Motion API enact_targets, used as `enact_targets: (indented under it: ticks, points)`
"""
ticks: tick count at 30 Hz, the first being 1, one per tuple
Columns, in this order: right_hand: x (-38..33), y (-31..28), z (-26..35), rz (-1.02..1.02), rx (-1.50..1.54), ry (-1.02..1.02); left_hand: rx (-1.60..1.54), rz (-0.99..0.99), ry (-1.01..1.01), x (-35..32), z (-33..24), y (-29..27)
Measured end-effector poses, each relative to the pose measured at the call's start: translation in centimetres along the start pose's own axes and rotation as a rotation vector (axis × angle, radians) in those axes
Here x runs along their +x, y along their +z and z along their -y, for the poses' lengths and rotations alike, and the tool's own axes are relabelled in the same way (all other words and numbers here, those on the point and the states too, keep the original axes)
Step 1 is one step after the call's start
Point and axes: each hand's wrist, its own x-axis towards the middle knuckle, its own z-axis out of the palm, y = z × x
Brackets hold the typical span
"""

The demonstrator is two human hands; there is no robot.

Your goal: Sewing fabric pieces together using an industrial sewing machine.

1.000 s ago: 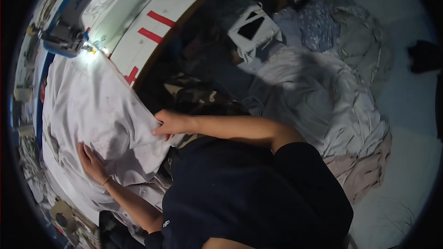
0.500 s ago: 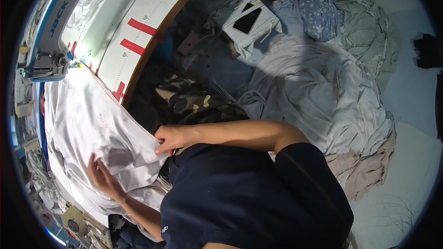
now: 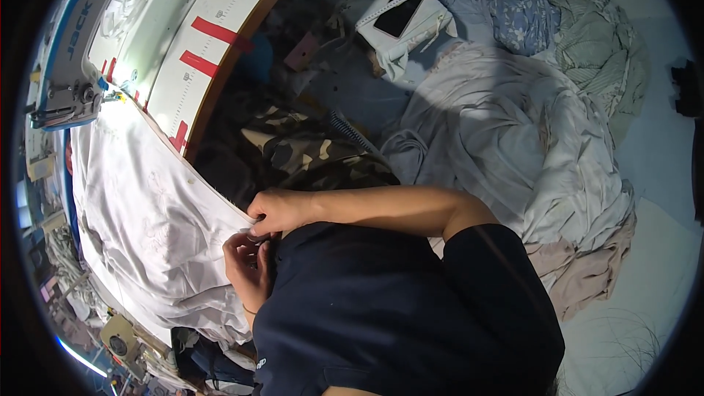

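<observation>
At far left a sewing machine (image 3: 70, 99) sits over the white cloth (image 3: 147, 227), which lies spread flat across the table (image 3: 198, 51) toward the person. The left hand (image 3: 246, 268) and right hand (image 3: 279, 211) meet at its near edge, both pinching it, seemingly to keep it taut. Bedding (image 3: 528, 147) is heaped at right.

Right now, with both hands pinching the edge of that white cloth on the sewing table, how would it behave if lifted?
The white cloth would probably flop: it lies in soft wrinkles and droops over the table edge. It looks thin, so likely light. Where the right hand and left hand pinch it, it bunches easily.
</observation>
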Motion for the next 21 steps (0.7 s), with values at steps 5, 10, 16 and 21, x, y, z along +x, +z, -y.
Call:
enact_targets:
  ticks: [5, 10, 16, 21]
  points:
    - [-1.0, -0.4, 0.5, 0.038, -0.071, 0.015, 0.139, -0.011, -0.02, -0.4, -0.5, 0.8]
    - [-0.9, 0.4, 0.3, -0.002, -0.035, 0.0, 0.194, -0.013, 0.064, -0.6, 0.4, 0.1]
    - [-1.5, 2.9, -0.4, 0.146, 0.004, 0.053, 0.317, -0.126, 0.143, -3.7, 0.3, -0.6]
    - [-5.3, 2.8, -1.8, 0.128, 0.087, 0.217, 0.189, -0.09, 0.171, -5.5, 0.9, 0.7]
